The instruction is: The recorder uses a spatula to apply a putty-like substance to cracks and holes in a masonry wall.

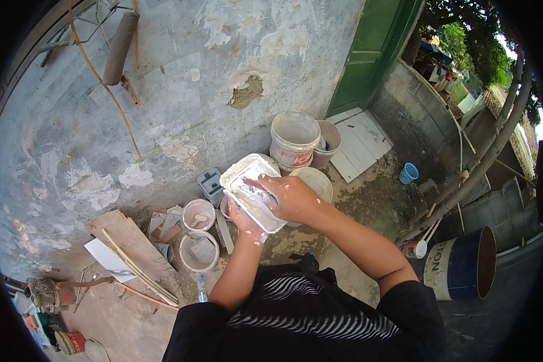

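Note:
A white rectangular plastic tray (238, 175), smeared with white paste, is held tilted in front of me. My left hand (245, 221) grips its near left side from below, with white smears on the palm and wrist. Into the tray reaches my right hand (286, 196), spotted with white, its fingers stretched out against the inner surface. Some of those fingertips are in shadow, and I make out no tool in them. Part of the left hand's fingers is hidden under the tray.
Beyond the tray, large buckets (295, 130) stand by the patchy wall (181, 78). Smaller tubs (199, 252), a grey toolbox (210, 184) and a leaning board (133, 241) lie to the left. On the right are a blue basket (408, 174), wooden poles (489, 157) and a drum (458, 265).

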`<action>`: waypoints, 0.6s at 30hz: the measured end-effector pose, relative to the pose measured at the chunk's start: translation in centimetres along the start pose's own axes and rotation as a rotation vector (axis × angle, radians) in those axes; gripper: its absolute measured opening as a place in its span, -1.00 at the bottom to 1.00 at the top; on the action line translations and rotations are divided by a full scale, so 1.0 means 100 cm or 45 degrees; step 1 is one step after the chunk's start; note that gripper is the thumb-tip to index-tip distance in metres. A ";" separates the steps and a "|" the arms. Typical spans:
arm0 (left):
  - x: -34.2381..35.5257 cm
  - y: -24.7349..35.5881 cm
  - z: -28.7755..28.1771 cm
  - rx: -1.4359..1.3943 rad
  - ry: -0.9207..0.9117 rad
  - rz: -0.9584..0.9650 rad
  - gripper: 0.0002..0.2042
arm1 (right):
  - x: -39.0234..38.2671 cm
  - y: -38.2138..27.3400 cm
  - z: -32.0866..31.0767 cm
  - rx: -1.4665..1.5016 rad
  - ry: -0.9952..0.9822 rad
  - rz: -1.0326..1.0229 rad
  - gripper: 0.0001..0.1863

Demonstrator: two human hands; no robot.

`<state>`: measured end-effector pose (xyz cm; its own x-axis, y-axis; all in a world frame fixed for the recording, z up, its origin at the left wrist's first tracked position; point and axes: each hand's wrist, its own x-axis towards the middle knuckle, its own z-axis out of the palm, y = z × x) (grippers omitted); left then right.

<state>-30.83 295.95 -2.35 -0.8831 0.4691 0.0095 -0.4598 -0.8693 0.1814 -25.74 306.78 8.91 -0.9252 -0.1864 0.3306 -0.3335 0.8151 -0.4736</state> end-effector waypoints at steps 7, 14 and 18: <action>0.000 0.000 0.015 -0.127 -0.176 -0.068 -0.37 | 0.010 0.009 -0.042 -0.121 0.260 -0.004 -0.54; 0.001 -0.002 0.018 -0.138 -0.176 0.027 -0.28 | -0.001 0.010 -0.040 -0.164 0.231 0.172 -0.51; -0.002 -0.012 0.020 -0.171 -0.100 0.178 -0.28 | -0.007 0.005 -0.025 -0.137 0.200 0.293 -0.52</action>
<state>-29.95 297.20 -0.63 -0.9316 0.3487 0.1029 -0.3463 -0.9372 0.0401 -24.78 308.65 10.46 -0.9319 0.0901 0.3513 -0.0896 0.8813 -0.4639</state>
